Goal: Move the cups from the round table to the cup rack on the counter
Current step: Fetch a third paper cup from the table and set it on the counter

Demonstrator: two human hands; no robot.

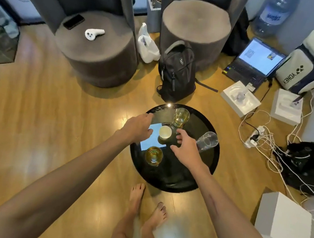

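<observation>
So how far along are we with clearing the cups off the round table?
Nothing looks done: four cups still stand on the table, two amber glasses, a white cup and a clear glass. Nothing is in hand: the left hand and right hand hover open on either side of the white cup. All four remain to move; the rack is out of view.

Warm indoor light; glare on the round table (168, 105); edges bowed, slightly soft.
</observation>
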